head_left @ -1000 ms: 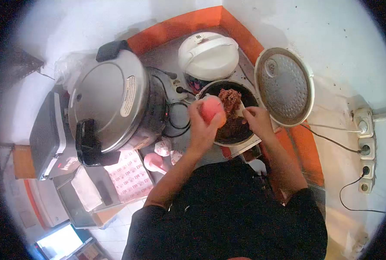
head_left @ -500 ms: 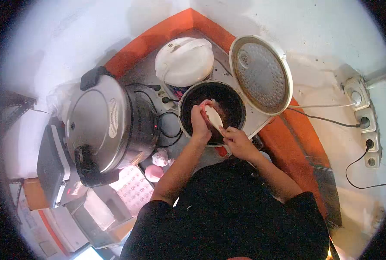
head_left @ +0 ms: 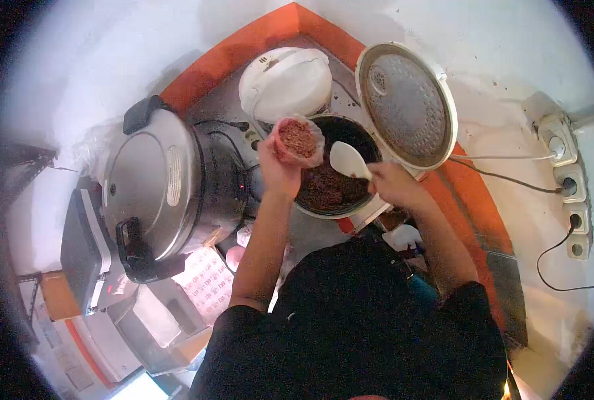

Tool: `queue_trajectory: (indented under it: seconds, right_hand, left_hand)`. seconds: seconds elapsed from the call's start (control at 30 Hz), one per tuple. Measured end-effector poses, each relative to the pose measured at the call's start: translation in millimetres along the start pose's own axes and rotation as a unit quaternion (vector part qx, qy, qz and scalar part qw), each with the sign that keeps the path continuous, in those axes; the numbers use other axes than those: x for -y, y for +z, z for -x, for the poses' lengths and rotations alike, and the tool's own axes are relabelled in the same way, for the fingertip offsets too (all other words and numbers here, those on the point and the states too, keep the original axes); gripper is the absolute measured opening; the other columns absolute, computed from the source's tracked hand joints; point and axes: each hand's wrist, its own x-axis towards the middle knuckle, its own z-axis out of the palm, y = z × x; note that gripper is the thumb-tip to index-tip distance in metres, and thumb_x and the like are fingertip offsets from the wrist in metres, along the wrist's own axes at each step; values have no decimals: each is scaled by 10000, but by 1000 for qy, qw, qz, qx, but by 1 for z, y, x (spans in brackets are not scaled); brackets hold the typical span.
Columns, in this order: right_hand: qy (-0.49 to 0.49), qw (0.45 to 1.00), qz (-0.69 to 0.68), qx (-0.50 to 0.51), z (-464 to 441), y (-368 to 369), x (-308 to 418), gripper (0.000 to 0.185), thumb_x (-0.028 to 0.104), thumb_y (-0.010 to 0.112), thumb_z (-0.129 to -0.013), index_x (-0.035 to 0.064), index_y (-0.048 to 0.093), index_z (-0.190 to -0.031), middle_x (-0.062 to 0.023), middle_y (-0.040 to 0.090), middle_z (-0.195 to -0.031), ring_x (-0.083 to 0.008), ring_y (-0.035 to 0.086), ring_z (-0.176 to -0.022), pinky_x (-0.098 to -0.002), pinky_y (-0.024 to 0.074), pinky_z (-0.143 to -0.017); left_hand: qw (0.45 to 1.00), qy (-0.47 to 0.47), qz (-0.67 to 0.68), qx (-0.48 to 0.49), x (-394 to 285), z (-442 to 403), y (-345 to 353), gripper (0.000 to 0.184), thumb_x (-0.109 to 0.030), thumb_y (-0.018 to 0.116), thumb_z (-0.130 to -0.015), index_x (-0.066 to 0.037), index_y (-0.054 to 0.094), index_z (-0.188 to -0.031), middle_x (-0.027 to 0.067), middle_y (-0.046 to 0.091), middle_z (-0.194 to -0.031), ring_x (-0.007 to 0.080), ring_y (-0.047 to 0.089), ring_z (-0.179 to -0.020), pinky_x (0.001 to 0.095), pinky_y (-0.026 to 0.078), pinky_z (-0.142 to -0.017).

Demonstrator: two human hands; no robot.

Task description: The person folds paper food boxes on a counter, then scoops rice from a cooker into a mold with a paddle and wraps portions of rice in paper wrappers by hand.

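Observation:
My left hand [head_left: 279, 175] is wrapped round a small clear plastic bag [head_left: 298, 141] filled with reddish-brown cooked grains, its mouth facing up. The bag is above the left rim of an open rice cooker [head_left: 340, 215]. In the cooker's dark pot lies more of the brown rice [head_left: 329, 190], with the pot's far part dark. My right hand [head_left: 396, 185] grips the handle of a white rice paddle [head_left: 348, 160], whose blade hovers over the pot, apart from the bag. Raised at the right is the cooker's lid [head_left: 407, 107], stained inside.
A large steel cooker [head_left: 147, 190] with black handles stands at left. Behind the open pot is a second cooker with a white lid [head_left: 287, 83]. Printed paper [head_left: 207, 283] lies lower left. Wall sockets [head_left: 569, 183] with cords are at right, beside the orange-edged wall [head_left: 474, 220].
The paddle blade was inside the bag's mouth; now it is apart, to the right. My left hand has raised the bag up and left, and its contents now show.

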Motion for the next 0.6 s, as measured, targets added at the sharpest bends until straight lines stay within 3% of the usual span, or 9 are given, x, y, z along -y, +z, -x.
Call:
queue_trajectory:
  seconds: [0.03,0.1,0.13,0.2,0.23,0.37,0.43,0.47,0.6]
  right_hand:
    - [47,996,61,39,-19,-3,15,270,111,553,-839,-20,663,-1048,-201,680,-807,-305,675,-685,-436,519,-639]
    - [59,997,53,-5,-51,7,23,287,136,574,-802,-56,669,-993,-259,680,-909,-386,686,-839,-479,528,-727]
    - [58,997,51,-6,-63,12,31,287,136,574,-802,-56,669,-993,-259,680,-909,-386,686,-839,-479,528,-727]
    - [114,978,173,19,-83,17,49,277,115,559,-795,-72,675,-964,-275,673,-968,-406,673,-930,-481,533,-790]
    - [111,978,173,18,-87,19,55,277,115,559,-795,-72,675,-964,-275,673,-968,-406,673,-930,-481,533,-790]
    - [77,988,129,29,-86,21,70,285,125,575,-794,-78,679,-965,-277,671,-989,-415,663,-961,-474,534,-833]
    - [67,992,98,42,-84,17,81,286,129,580,-794,-70,683,-973,-280,668,-999,-416,659,-971,-475,532,-841]
    - [75,993,84,37,-80,12,91,286,132,586,-793,-66,684,-974,-280,667,-1008,-415,657,-979,-474,530,-846]
    - [118,987,109,23,-93,48,81,292,150,599,-789,-57,686,-976,-277,665,-1023,-417,653,-984,-470,525,-847]
  left_hand:
    - [1000,-3,-3,0,-5,1,-4,455,-300,381,-901,-30,552,-1225,81,599,-1202,236,562,-1140,401,426,-1004]
    - [1000,-10,-24,-2,-16,4,-14,471,-307,388,-904,-21,546,-1243,88,596,-1234,246,553,-1171,412,413,-1030]
    - [1000,-2,-16,-22,-21,5,-17,476,-306,389,-901,-20,546,-1247,97,596,-1249,251,556,-1175,414,411,-1036]
    - [1000,10,-7,11,-36,11,-23,486,-310,391,-895,-20,544,-1254,101,595,-1255,256,555,-1179,420,411,-1037]
    - [999,21,4,41,-41,16,-25,496,-313,393,-889,-20,543,-1260,106,594,-1261,261,555,-1183,426,412,-1038]
    - [996,51,-16,-67,-55,36,-31,538,-331,405,-864,-8,532,-1276,115,589,-1268,278,553,-1190,429,431,-1022]
    - [997,55,-21,-54,-57,40,-42,545,-369,435,-843,-45,551,-1267,123,597,-1255,302,566,-1161,469,452,-985]
    - [997,58,-26,-40,-56,40,-49,552,-407,464,-823,-83,571,-1257,131,605,-1242,327,579,-1132,509,474,-949]
    - [996,59,-11,-61,-50,46,-74,577,-422,478,-801,-90,568,-1265,129,612,-1227,323,582,-1128,490,484,-943]
